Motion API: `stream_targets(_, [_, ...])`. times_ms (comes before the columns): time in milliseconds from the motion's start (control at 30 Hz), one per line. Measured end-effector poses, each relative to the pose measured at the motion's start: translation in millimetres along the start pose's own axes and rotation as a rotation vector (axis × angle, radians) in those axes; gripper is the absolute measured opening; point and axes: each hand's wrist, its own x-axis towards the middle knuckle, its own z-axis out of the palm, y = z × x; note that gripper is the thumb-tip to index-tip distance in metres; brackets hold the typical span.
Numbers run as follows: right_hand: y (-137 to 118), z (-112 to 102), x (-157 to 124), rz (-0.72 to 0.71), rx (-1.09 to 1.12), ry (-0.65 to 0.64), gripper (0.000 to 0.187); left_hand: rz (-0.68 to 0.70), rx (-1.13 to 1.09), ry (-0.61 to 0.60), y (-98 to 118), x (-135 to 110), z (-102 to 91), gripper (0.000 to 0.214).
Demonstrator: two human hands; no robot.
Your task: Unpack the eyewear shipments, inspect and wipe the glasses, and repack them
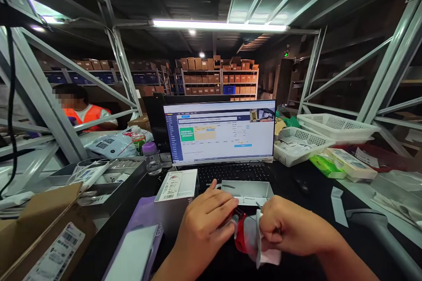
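Both of my hands are over the black desk, in front of the keyboard (pixel 231 173). The fingers of my left hand (pixel 209 217) close on the near side of a small red object (pixel 240 233); its kind is unclear. My right hand (pixel 280 226), curled into a fist, grips the edge of a pale grey pouch (pixel 253 239) beside the red object. The pouch seems to wrap partly around it. Just beyond the hands lies an open white box tray (pixel 247 189). A white box (pixel 184 182) with a barcode label stands to the left of it.
A monitor (pixel 220 134) stands behind the keyboard. On the left are a cardboard box (pixel 49 237), a purple sleeve (pixel 145 210) and a purple-capped bottle (pixel 152 160). A scanner (pixel 379 224), a mouse (pixel 302 186) and white baskets (pixel 300 145) are on the right. A person (pixel 87 109) in an orange vest is at far left.
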Motion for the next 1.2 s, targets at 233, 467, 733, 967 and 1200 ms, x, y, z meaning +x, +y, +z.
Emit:
stream_targets(233, [-13, 38, 18, 0.047, 0.020, 0.358, 0.050, 0.100, 0.038, -0.003, 13, -3, 8.2, 0.019])
stream_targets(467, [5, 3, 3, -0.085, 0.201, -0.010, 0.054, -0.081, -0.005, 0.056, -7, -1, -10.0, 0.036])
stream_targets(733, [-8, 24, 10, 0.022, -0.002, 0.203, 0.048, 0.078, 0.106, -0.018, 12, -1, 7.9, 0.019])
stream_targets(967, [-3, 12, 6, 0.098, 0.019, 0.364, 0.047, 0.007, 0.419, -0.043, 19, -8, 7.3, 0.044])
stream_targets(1200, [6, 4, 2, 0.126, 0.140, 0.781, 0.035, -0.054, 0.562, -0.023, 8, -17, 14.7, 0.051])
